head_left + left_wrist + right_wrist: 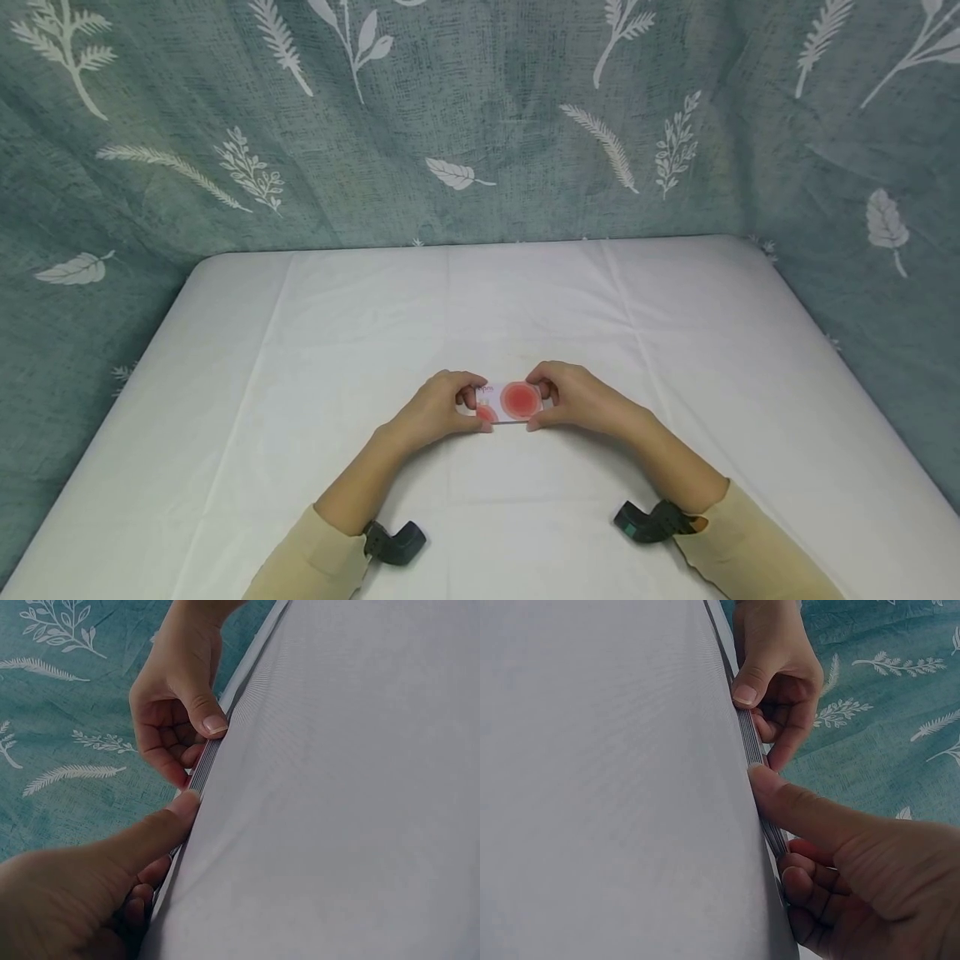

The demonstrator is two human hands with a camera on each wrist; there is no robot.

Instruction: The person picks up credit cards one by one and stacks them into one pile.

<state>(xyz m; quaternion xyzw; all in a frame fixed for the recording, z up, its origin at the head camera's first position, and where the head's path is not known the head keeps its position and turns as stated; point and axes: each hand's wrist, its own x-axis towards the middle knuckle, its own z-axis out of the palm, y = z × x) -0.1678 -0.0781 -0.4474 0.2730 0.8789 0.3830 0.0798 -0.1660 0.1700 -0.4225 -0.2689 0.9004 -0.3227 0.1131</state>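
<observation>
A thin stack of cards (519, 402), its top white-pink with red circles and some lettering, is held over the white table near its middle. My left hand (438, 407) pinches the left end between thumb and fingers. At the right end, my right hand (577, 398) grips it the same way. From the left wrist, the layered edge of the card stack (202, 766) shows between the two thumbs. The right wrist view also shows the striped edge of the stack (751, 739), with the fingers curled behind it.
A white cloth (337, 333) with fold creases covers the table. Green-blue curtains (510, 125) with white leaf prints hang behind and along both sides. Black wrist cameras (397, 543) sit at the cuffs of beige sleeves (311, 554).
</observation>
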